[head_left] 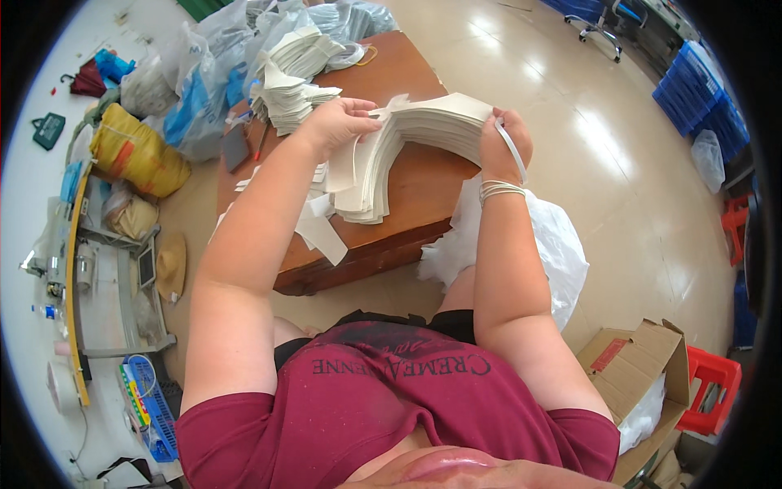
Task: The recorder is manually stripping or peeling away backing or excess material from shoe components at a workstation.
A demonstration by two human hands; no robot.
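Left hand (340, 124): you are pinching stack (377, 173) | right hand (503, 147): holding strip (511, 148) beside stack's end | stack: being held over table (423, 181) | step: seemingly steadying it | next: calling for even grip

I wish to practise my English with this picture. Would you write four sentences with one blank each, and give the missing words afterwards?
1. The left hand and right hand grip a curved stack of pale pieces over a ____ table.
2. White bands circle the person's ____ wrist.
3. The bulging sack near the wall is mostly ____.
4. Beside the cardboard box is a plastic stool coloured ____.

Missing words: brown; right; yellow; red.
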